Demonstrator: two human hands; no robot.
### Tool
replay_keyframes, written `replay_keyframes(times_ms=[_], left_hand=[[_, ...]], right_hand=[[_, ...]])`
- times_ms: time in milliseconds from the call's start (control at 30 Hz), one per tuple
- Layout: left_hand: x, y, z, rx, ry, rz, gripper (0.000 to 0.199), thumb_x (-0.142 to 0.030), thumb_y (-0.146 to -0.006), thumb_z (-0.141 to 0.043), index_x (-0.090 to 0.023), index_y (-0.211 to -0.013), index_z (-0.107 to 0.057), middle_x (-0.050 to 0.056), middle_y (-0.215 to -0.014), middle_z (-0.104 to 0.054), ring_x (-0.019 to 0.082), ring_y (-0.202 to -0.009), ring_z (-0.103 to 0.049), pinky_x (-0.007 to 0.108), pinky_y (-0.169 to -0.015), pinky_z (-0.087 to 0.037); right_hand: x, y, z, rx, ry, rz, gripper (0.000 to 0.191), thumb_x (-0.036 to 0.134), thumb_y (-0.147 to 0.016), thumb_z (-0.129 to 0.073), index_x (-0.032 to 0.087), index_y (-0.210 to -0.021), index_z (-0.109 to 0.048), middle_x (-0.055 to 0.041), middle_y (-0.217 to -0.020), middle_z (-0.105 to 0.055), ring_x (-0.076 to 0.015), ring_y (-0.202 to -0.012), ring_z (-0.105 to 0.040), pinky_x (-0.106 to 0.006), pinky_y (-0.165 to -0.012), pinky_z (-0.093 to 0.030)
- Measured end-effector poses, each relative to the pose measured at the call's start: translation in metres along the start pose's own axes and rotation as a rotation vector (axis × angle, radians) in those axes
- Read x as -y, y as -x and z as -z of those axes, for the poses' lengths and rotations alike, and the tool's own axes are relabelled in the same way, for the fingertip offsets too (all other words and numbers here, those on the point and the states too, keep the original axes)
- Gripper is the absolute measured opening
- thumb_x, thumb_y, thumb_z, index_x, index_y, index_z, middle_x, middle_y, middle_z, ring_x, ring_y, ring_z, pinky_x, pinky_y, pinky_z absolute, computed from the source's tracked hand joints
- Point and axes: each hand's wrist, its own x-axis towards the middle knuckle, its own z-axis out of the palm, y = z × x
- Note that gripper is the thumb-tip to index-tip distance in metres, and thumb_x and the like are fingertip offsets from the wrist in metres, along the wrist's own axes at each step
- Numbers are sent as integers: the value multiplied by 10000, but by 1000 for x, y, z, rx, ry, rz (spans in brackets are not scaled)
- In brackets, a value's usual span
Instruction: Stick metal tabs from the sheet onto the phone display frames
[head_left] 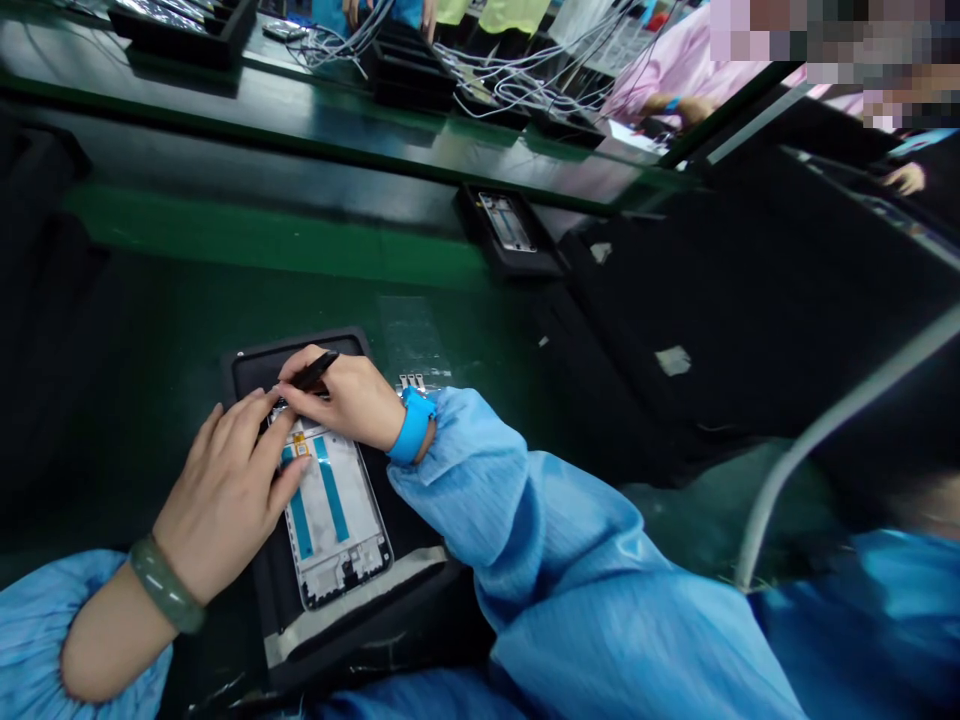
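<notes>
A silver phone frame with two blue strips lies in a black foam tray in front of me. My left hand rests over the left side of the frame, fingers stretched out and fingertips near its top end. My right hand is closed around a black pen-like tool, whose tip points down at the top of the frame. Fingers hide the tip and what it touches. A small orange flex piece shows between the hands. Beside my right wrist lie small metal parts on a clear plastic sheet.
Another phone frame sits in a black tray farther back. Black foam stacks stand on the right, near a pale curved tube. Beyond a raised ledge are cables, black trays and other people.
</notes>
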Motion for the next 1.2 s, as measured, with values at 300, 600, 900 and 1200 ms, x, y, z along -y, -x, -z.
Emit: replay_keyframes(times_ms=[300, 600, 900, 1200], left_hand=[[0, -2, 2, 14, 1, 9, 483, -408, -912, -357, -108, -1273, -469, 170, -1262, -504, 318, -1220, -441, 515, -1020, -373], [-1, -2, 4, -18, -74, -10, 477, -413, -910, -361, -109, -1256, -487, 168, -1261, -526, 321, -1190, -479, 548, -1034, -333], [-1, -2, 4, 2, -45, 4, 470, -410, -906, -369, -114, -1250, -491, 169, -1277, -523, 317, -1217, -459, 551, -1036, -327], [-1, -1, 3, -14, -45, 1, 445, -365, -903, -384, -116, -1254, -495, 166, -1283, -525, 315, -1208, -471, 553, -1041, -319]], right_hand=[[-2, -4, 1, -26, -100, -104, 196, 292, -856, -551, 146, -983, -582, -19, -862, -657, -107, -742, -634, -217, -697, -506], [0, -1, 1, -67, 0, -76, 146, 249, -856, -526, 150, -949, -579, -20, -845, -647, -109, -726, -618, -219, -681, -487], [1, -2, 6, -24, -5, -31, 112, 227, -855, -507, 152, -916, -563, -12, -843, -642, -96, -714, -606, -210, -685, -477], [1, -3, 5, 1, 26, -40, 117, 239, -862, -495, 157, -916, -561, -23, -859, -649, -108, -750, -616, -220, -699, -482]])
